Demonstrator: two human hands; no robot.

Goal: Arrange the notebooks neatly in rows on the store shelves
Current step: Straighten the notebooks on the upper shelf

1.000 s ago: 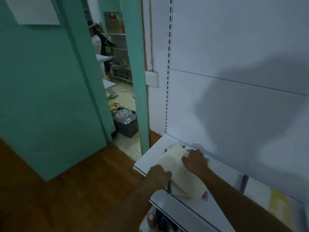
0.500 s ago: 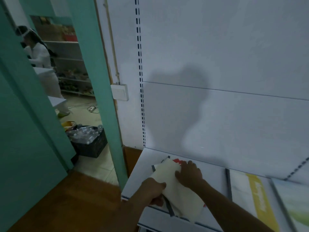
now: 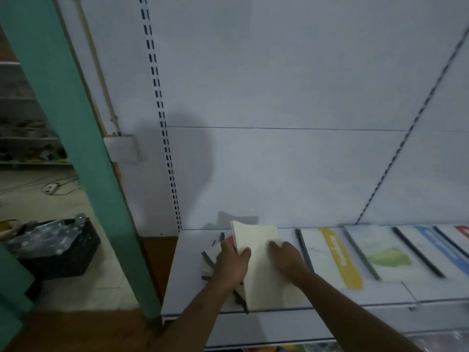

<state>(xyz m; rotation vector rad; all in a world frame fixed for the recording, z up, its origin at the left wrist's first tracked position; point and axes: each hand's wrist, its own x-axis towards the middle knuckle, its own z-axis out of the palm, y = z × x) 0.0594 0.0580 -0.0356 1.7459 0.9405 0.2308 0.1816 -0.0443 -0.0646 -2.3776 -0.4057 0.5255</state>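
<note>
1. Two bare hands work a loose stack of notebooks (image 3: 256, 265) lying at the left end of a white store shelf (image 3: 185, 270), the cream cover on top facing the camera.
2. The left hand (image 3: 232, 262) curls over the stack's left edge, thumb on the cream cover and fingers tucked out of sight beneath, so it grips the pile from the side.
3. The right hand (image 3: 285, 257) lies palm down on the cover's right half, fingers spread flat, pressing rather than pinching.
4. Dark spines and a red corner fan out from under the stack on its left, out of line with one another.
5. To the right, more notebooks lie flat in a row on the same shelf: a yellow-banded notebook (image 3: 330, 257) just beside the stack, then a green-patterned notebook (image 3: 378, 252), then a blue-banded notebook (image 3: 439, 250).
6. A teal door frame (image 3: 76, 148) stands left of the shelf; beyond it a black crate (image 3: 63, 252) of plastic-wrapped goods rests on the tiled floor.
</note>
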